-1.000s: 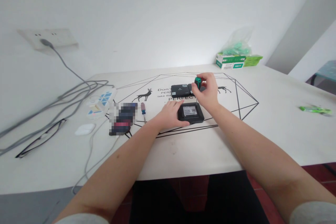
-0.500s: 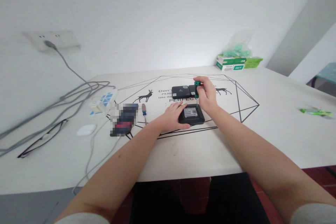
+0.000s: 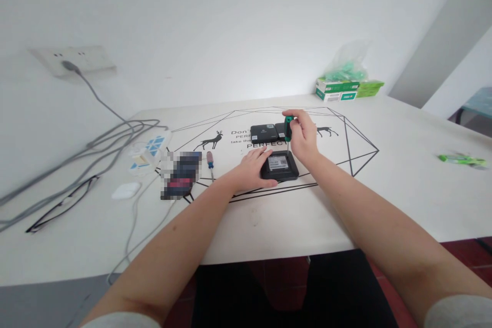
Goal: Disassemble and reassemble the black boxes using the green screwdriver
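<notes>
Since a second ago, the right hand (image 3: 303,136) has shifted its hold on the green-and-black screwdriver (image 3: 288,129): the index finger now reaches over the top of the handle, and more of the handle shows.

Its fingers are closed around that handle, which stands nearly upright, the thin shaft pointing down at the far right corner of the black device (image 3: 282,168). Whether the tip sits in a screw is too small to tell. The left hand (image 3: 253,170) spans the device's left end, thumb along the near edge and fingers at the far left corner, holding it.

The device lies on the desk (image 3: 249,238), between the hands. It is flat and squarish, with rounded corners and a raised dark rim around a recessed middle. There a white label (image 3: 278,163) faces up, bearing fine printed lines and a square code at its right; the words are too small to read. Just beyond sits a black box (image 3: 263,134) with pale stickers at its corners.
</notes>
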`<state>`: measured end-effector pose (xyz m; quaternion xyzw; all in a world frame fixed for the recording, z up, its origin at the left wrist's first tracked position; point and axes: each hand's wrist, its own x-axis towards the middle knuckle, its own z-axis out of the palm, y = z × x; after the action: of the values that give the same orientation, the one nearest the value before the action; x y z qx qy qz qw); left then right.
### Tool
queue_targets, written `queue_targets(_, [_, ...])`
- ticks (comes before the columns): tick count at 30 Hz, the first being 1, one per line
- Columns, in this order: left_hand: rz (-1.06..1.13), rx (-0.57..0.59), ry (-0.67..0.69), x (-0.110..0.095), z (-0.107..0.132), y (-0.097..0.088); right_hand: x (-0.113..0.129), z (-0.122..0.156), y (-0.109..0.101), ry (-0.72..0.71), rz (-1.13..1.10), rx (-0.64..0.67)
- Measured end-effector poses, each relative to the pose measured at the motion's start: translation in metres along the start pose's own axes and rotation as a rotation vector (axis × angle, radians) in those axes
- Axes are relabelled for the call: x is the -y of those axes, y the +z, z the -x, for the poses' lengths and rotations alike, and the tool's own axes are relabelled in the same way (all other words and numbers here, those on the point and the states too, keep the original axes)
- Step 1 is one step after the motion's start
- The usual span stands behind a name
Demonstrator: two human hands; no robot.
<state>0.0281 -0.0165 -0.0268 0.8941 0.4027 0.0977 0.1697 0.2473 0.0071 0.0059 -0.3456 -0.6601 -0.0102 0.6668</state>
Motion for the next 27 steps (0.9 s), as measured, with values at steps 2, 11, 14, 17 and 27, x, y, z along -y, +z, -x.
queue_targets(2, [0.002,-0.005,0.005,-0.0007,-0.0001,-0.0003,0.0002,-0.0017,0.0006,-0.031,0.061,-0.034])
queue_targets(11, [0.011,-0.008,0.005,-0.0026,0.0003,-0.0017,-0.0017,0.0007,0.0056,0.031,0.071,-0.035])
queue_targets(14, [0.007,-0.006,0.005,-0.0023,-0.0002,-0.0013,-0.0001,0.0022,0.0036,0.06,0.032,-0.018])
queue_targets(17, [-0.006,0.007,0.004,-0.0022,-0.001,-0.0008,0.0011,0.0008,0.0035,0.027,0.075,-0.038])
queue_targets(27, [-0.004,0.012,-0.002,-0.0039,-0.0002,-0.0028,-0.0018,0.0024,0.0074,0.055,0.089,-0.071])
